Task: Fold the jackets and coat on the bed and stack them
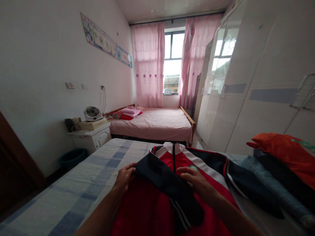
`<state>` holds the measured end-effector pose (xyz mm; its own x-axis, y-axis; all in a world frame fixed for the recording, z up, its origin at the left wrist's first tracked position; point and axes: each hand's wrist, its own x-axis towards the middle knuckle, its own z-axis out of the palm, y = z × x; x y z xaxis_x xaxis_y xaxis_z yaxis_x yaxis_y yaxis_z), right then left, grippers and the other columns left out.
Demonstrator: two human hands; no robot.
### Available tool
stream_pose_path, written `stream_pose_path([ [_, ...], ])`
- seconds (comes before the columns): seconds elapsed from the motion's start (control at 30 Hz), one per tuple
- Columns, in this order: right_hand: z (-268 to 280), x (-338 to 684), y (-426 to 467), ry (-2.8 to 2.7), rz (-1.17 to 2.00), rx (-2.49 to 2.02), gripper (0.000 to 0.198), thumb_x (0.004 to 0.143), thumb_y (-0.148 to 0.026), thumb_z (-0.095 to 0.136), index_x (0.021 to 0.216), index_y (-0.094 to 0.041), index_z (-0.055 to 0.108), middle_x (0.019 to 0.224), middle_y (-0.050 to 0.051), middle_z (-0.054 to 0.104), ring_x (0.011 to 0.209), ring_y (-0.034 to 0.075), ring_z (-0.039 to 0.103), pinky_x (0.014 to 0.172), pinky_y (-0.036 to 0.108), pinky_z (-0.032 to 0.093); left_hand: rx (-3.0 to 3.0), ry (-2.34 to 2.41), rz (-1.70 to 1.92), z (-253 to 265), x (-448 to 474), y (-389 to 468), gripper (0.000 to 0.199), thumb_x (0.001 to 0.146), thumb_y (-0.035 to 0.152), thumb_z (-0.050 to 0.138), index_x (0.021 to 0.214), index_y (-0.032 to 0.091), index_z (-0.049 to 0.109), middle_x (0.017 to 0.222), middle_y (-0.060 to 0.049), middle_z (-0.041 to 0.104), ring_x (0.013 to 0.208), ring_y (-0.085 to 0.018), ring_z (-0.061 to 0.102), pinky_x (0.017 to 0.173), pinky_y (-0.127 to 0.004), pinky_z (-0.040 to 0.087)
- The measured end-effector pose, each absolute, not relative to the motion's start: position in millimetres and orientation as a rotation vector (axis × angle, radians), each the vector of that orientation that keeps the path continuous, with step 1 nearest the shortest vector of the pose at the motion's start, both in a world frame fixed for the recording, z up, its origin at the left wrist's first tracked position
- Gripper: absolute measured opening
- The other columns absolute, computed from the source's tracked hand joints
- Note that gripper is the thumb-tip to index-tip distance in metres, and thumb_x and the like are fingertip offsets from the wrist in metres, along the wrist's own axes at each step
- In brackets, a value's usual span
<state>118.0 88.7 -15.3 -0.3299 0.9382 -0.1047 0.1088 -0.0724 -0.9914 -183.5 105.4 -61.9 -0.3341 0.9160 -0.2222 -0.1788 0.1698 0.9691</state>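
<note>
- Left hand (126,176) pinches the dark sleeve (159,177); right hand (197,182) is at its edge, grip unclear.
- Jacket (145,206) lies on the striped sheet (98,173).
- Folding the sleeve inward seems in hand; next calls for flattening it.

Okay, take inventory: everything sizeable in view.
checked cloth: 1, white-blue, foreground
zip fabric jacket: 1, red-navy-white, on cloth
fabric pile: 1, orange-dark-blue, right foreground
wooden bed: 1, pink sheet, centre
bedding heap: 1, pink-red, on bed
square nightstand: 1, white, left
flat box: 1, cream, on nightstand
round fan: 1, white, on box
round bin: 1, teal, below nightstand
glass window: 1, dark-framed, back
fabric curtains: 2, pink, flanking window
glossy wardrobe: 1, white, right
long wall banner: 1, multicoloured, upper left
left hand: 1, bare, pinching jacket sleeve
right hand: 1, bare, over jacket front
</note>
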Motion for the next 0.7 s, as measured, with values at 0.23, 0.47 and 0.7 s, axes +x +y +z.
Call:
stream_pose_path([
  [0.23,-29,126,63,-1.736,1.159,-1.385,0.048,0.077,-0.046,0.054,0.114,-0.015,0.058,0.107,0.009,0.064,0.095,0.019,0.061,0.078,0.030,0.048,1.247,1.849,1.163,-47,-207,110,0.031,0.068,0.009,0.054,0.096,0.012,0.065,0.083,-0.007,0.069,0.081,-0.022,0.065,0.075,-0.031,0.049],
  [0.47,-43,92,52,-2.183,0.912,-1.477,0.056,0.084,-0.041,0.045,0.131,-0.010,0.048,0.136,0.015,0.047,0.130,0.025,0.036,0.109,0.036,0.023,1.693,1.965,0.833,-28,-161,155,0.019,0.080,0.031,0.059,0.085,0.014,0.066,0.098,-0.009,0.066,0.101,-0.023,0.059,0.096,-0.038,0.039],
  [0.7,-40,87,40,-2.250,1.033,-1.492,0.029,0.067,-0.026,0.062,0.094,-0.017,0.066,0.088,0.003,0.064,0.083,0.017,0.056,0.073,0.024,0.039,1.569,2.070,0.609,-40,-123,216,0.032,0.087,0.038,0.054,0.107,0.014,0.058,0.107,-0.007,0.061,0.094,-0.019,0.060,0.082,-0.040,0.050],
])
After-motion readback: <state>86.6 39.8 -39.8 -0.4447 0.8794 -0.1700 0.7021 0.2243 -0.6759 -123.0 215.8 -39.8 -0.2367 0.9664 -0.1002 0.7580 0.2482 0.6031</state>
